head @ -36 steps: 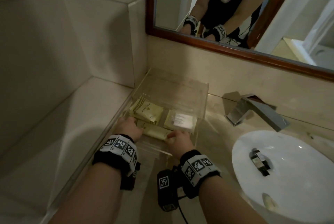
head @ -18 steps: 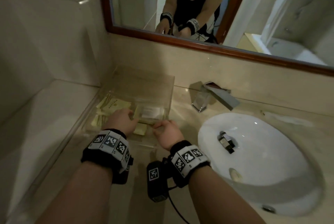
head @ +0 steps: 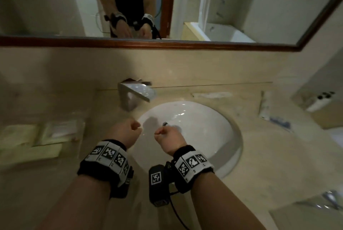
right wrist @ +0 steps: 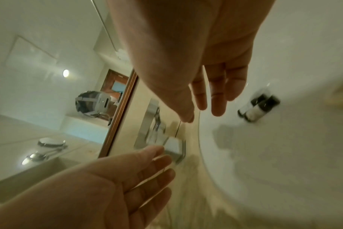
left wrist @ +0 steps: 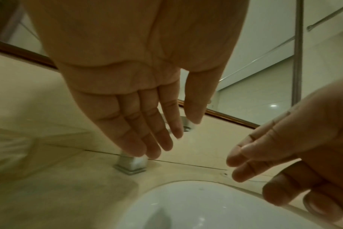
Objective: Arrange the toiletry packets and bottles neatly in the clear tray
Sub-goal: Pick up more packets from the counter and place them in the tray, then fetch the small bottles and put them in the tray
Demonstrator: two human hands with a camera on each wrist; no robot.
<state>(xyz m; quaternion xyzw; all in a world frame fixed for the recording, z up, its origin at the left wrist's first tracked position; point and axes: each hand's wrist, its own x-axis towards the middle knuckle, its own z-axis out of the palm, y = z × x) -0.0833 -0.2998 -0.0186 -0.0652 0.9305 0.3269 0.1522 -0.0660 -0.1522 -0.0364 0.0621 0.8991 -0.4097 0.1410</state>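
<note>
Cream packets are being shown lying in the clear tray, while two bottles are being left in the sink and both hands, left hand and right hand, are being held relaxed and empty.

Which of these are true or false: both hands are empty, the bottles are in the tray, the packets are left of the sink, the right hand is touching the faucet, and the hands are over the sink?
1. Both hands are empty. True: the left hand and the right hand show open fingers that hold nothing.
2. The bottles are in the tray. False: the bottles lie in the sink.
3. The packets are left of the sink. True: the packets sit at the left of the head view, blurred.
4. The right hand touches the faucet. False: the faucet stands apart, beyond both hands.
5. The hands are over the sink. True, near its front left rim.
</note>
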